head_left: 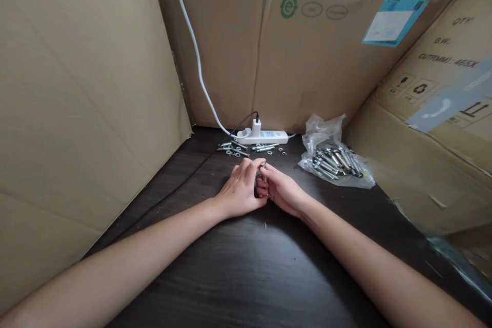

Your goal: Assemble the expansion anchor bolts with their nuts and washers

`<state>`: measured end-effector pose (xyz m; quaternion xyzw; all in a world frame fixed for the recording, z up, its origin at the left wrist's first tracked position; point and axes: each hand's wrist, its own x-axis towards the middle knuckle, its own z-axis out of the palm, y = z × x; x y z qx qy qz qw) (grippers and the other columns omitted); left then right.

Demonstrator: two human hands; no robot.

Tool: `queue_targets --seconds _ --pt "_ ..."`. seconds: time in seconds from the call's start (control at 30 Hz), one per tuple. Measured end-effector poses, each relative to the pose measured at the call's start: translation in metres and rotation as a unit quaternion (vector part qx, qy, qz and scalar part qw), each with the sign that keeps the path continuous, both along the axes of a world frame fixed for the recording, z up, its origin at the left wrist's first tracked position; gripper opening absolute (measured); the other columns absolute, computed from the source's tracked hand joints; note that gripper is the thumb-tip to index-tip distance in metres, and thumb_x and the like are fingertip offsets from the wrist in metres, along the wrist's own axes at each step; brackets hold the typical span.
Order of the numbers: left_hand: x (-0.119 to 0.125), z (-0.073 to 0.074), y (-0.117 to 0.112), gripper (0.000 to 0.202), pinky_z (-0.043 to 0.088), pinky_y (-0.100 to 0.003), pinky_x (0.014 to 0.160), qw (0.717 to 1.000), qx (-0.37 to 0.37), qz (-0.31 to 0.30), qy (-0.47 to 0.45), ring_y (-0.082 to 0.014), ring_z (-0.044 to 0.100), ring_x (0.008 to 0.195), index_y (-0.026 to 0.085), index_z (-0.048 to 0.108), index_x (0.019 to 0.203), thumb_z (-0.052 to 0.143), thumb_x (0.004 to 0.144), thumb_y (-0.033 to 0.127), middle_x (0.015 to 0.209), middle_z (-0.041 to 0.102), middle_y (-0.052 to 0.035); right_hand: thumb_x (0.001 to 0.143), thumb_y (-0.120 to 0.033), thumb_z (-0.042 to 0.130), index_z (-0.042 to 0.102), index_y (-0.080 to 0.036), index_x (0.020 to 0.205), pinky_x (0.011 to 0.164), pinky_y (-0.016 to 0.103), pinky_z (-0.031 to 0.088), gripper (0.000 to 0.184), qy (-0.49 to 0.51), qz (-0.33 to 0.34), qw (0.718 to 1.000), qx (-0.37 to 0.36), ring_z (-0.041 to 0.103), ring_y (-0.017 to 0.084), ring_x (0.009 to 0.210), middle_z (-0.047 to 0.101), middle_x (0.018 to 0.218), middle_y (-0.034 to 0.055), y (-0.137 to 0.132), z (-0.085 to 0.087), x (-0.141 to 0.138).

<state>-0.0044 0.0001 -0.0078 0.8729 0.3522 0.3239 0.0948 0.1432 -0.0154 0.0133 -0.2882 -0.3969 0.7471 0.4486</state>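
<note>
My left hand [240, 189] and my right hand [285, 189] meet over the middle of the dark table. Between them stands a small metal bolt [263, 165], roughly upright and mostly covered by fingers. Both hands have their fingers closed around it, the left fingertips at its top and the right thumb against its side. Just beyond the hands lie several loose bolts [265, 147] and metal washers [269, 152]. To the right, a clear plastic bag [313, 164] lies open with many more bolts [338, 161] in it.
A white power strip [269, 138] with a plugged-in white charger [256, 127] sits at the back. Its white cord [198, 56] rises to the upper left; a black cable [172, 192] crosses the table's left. Cardboard boxes [223, 51] wall in the left, back and right.
</note>
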Motion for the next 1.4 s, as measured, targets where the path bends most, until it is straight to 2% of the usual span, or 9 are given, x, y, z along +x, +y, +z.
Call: queue_targets --seconds 0.1,0.23,0.3,0.43,0.6,0.77,0.93,1.1,1.4 --pt "0.000 0.002 -0.001 0.079 0.041 -0.045 0.092 1.000 -0.007 -0.007 0.012 -0.0274 0.047 0.109 0.021 0.022 0.133 0.065 0.068 0.026 0.117 0.042 -0.0108 0.075 -0.031 0.066 0.047 -0.020 0.082 0.046 0.019 0.022 0.023 -0.001 -0.028 1.000 -0.015 0.027 0.007 0.049 0.031 0.058 -0.0082 -0.002 0.001 -0.003" --pt "-0.001 0.008 -0.004 0.072 0.041 -0.043 0.093 0.998 -0.034 -0.040 0.024 -0.0251 0.047 0.106 0.022 0.027 0.132 0.066 0.071 0.030 0.112 0.043 -0.0084 0.076 -0.032 0.060 0.044 -0.021 0.078 0.042 0.019 0.011 0.020 -0.092 -0.072 0.993 0.014 0.019 0.006 0.045 0.026 0.055 -0.0094 -0.001 -0.003 0.000" --pt "-0.002 0.012 -0.005 0.066 0.041 -0.042 0.093 0.998 -0.041 -0.052 0.021 -0.0244 0.047 0.106 0.022 0.029 0.131 0.063 0.074 0.028 0.112 0.044 -0.0080 0.075 -0.032 0.058 0.046 -0.021 0.078 0.041 0.019 0.009 0.016 -0.139 -0.085 0.986 0.031 0.019 0.006 0.043 0.026 0.054 -0.0095 0.000 -0.005 0.002" --pt "-0.004 0.015 -0.005 0.046 0.041 -0.041 0.092 0.997 -0.048 -0.060 -0.008 -0.0226 0.047 0.104 0.021 0.037 0.124 0.052 0.081 0.023 0.109 0.046 -0.0075 0.073 -0.035 0.057 0.051 -0.020 0.080 0.040 0.020 0.012 0.017 -0.184 -0.096 0.976 0.058 0.021 0.006 0.042 0.030 0.052 -0.0090 0.000 -0.005 0.001" --pt "-0.004 0.015 -0.002 0.029 0.043 -0.037 0.089 0.994 -0.044 -0.085 -0.051 -0.0202 0.050 0.097 0.019 0.044 0.116 0.039 0.088 0.023 0.102 0.051 -0.0067 0.072 -0.036 0.057 0.056 -0.018 0.079 0.041 0.022 0.015 0.020 -0.178 -0.106 0.973 0.101 0.023 0.007 0.045 0.030 0.052 -0.0075 -0.003 -0.006 -0.002" --pt "-0.005 0.016 -0.002 0.028 0.044 -0.032 0.085 0.992 -0.038 -0.102 -0.069 -0.0176 0.051 0.090 0.018 0.046 0.115 0.039 0.088 0.021 0.095 0.052 -0.0051 0.070 -0.030 0.054 0.053 -0.017 0.075 0.044 0.024 0.012 0.014 -0.155 -0.084 0.978 0.113 0.019 0.007 0.046 0.027 0.053 -0.0074 -0.003 -0.009 0.001" --pt "-0.004 0.015 -0.003 0.028 0.044 -0.032 0.085 0.992 -0.046 -0.096 -0.073 -0.0174 0.051 0.090 0.019 0.046 0.116 0.037 0.089 0.020 0.095 0.051 -0.0047 0.070 -0.026 0.051 0.053 -0.017 0.075 0.045 0.025 0.013 0.011 -0.127 -0.072 0.982 0.123 0.018 0.007 0.047 0.026 0.054 -0.0075 -0.003 -0.012 0.002" --pt "-0.003 0.015 -0.002 0.024 0.044 -0.030 0.082 0.992 -0.046 -0.090 -0.079 -0.0163 0.051 0.087 0.019 0.050 0.110 0.034 0.092 0.019 0.091 0.052 -0.0039 0.068 -0.026 0.050 0.053 -0.017 0.079 0.046 0.025 0.013 0.015 -0.126 -0.069 0.984 0.109 0.018 0.008 0.047 0.025 0.053 -0.0082 -0.002 -0.011 0.002" --pt "-0.003 0.015 -0.001 0.022 0.045 -0.030 0.080 0.992 -0.059 -0.085 -0.076 -0.0161 0.052 0.085 0.020 0.050 0.110 0.038 0.091 0.022 0.090 0.052 -0.0033 0.072 -0.028 0.045 0.052 -0.017 0.079 0.045 0.025 0.014 0.015 -0.139 -0.048 0.981 0.126 0.018 0.008 0.045 0.026 0.052 -0.0079 0.001 -0.016 0.004"
